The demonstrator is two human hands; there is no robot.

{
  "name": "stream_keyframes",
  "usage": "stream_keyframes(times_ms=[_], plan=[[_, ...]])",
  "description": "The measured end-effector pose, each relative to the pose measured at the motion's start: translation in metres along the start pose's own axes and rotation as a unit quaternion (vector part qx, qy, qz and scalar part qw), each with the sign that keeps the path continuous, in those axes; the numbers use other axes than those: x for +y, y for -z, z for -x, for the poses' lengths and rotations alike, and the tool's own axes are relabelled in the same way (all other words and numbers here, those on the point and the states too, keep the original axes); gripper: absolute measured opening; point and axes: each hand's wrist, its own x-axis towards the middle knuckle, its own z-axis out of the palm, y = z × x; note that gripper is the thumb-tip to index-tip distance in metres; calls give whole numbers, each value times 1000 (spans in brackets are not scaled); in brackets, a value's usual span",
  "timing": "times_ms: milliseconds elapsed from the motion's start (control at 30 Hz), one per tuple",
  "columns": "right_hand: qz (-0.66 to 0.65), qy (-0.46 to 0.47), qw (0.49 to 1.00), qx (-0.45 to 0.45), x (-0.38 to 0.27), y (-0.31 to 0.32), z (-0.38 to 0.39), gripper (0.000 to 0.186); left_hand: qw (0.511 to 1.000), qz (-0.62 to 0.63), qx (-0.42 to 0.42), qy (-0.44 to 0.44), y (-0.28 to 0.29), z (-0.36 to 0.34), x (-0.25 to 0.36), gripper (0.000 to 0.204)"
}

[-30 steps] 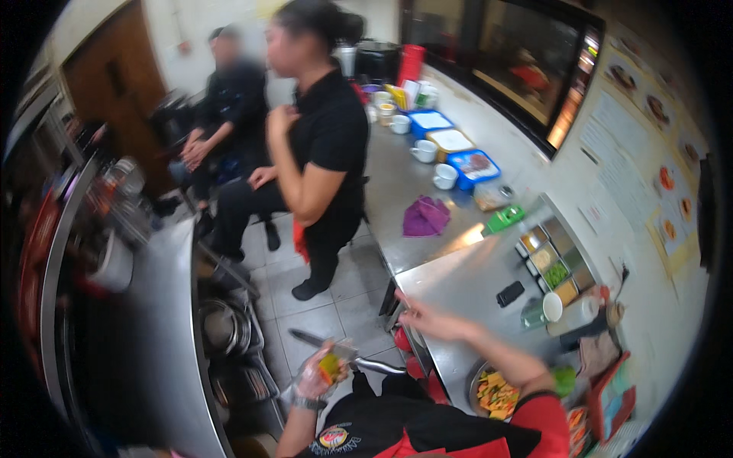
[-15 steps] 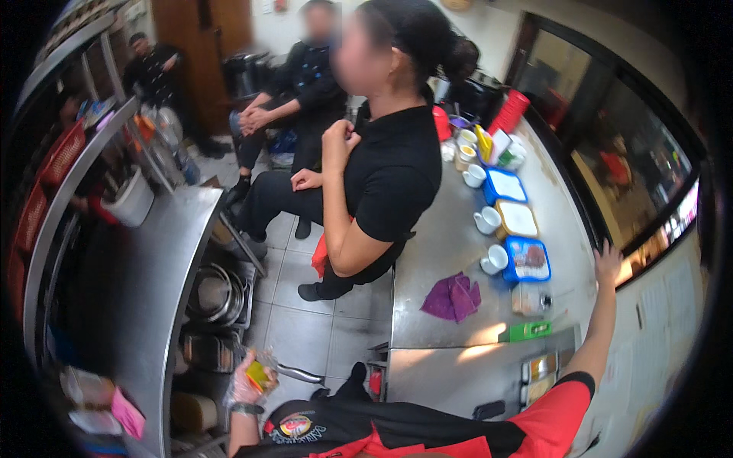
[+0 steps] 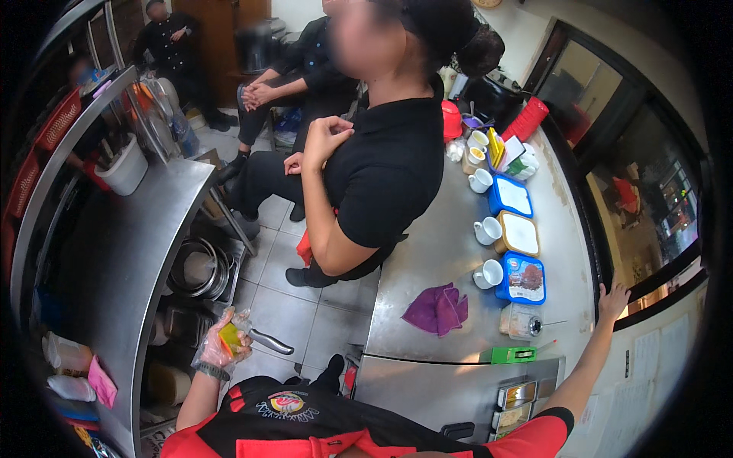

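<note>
Clasping a yellow-green piece with an orange edge (image 3: 230, 336) in your clear-gloved left hand (image 3: 219, 347), fingers curled around it, you held it above the tiled floor (image 3: 282, 317). A knife handle (image 3: 272, 343) jutted rightward beside it; whether that hand gripped the knife, the view could not tell. Your bare right hand (image 3: 613, 301) reached to the window frame (image 3: 661, 299), fingers spread, contact uncertain. On the right-hand steel desk (image 3: 405, 271), a purple cloth (image 3: 437, 309) lay near a white mug (image 3: 488, 275) and a blue-rimmed tub (image 3: 522, 278). Beyond, a black-shirted co-worker (image 3: 397, 183) raised one hand chestward.
</note>
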Motion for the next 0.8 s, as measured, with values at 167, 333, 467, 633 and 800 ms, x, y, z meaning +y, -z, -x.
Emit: stream_keyframes(times_ms=[167, 333, 467, 633, 800], plan=[[-10, -10, 1000, -2, 12, 5, 20, 71, 999, 23, -14, 32, -4, -9, 8, 41], [15, -6, 1000, 11, 23, -11, 32, 72, 999, 21, -14, 33, -10, -12, 11, 41], [19, -36, 999, -32, 22, -5, 32, 69, 997, 47, -30, 55, -2, -18, 13, 41], [-236, 49, 958, 156, -69, 48, 70, 66, 999, 29, -6, 30, 4, -15, 8, 41], [-475, 370, 798, -31, -239, 114, 188, 73, 997, 41, -48, 35, 30, -25, 0, 41]])
